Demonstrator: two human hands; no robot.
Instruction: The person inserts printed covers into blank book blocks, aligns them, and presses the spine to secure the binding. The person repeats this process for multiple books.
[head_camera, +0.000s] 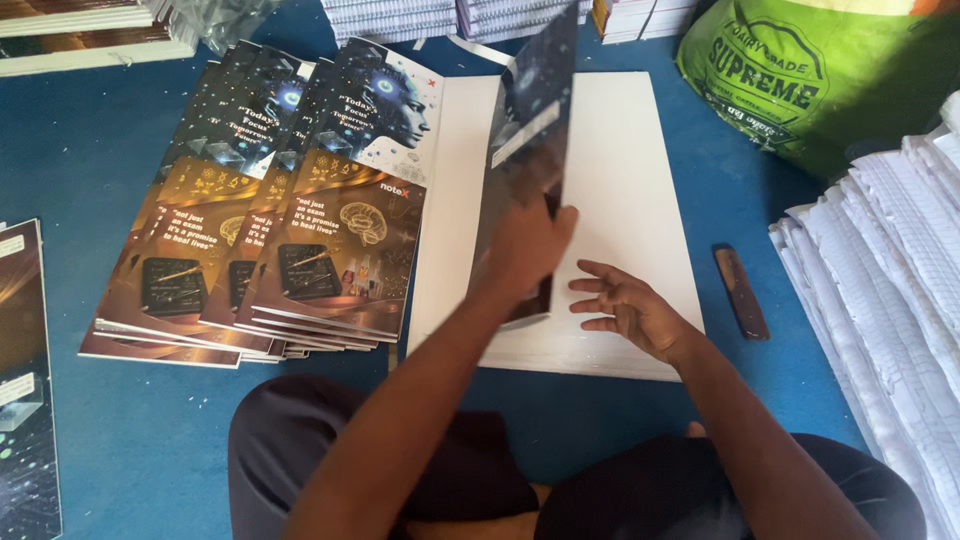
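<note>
Far left on the blue floor lay a fanned stack of printed covers, dark on top and amber-brown below, and just right of it the left hand was closed around a glossy dark cover sheet, holding it upright on edge over the white sheet stack. The right hand rested open, fingers spread, flat on the white paper; doing this well, I'd judge, meant pinning the stack firmly and squaring the cover's edge to it. Further right sat a small brown tool, a green sack with dark lettering, and ruled paper piles.
</note>
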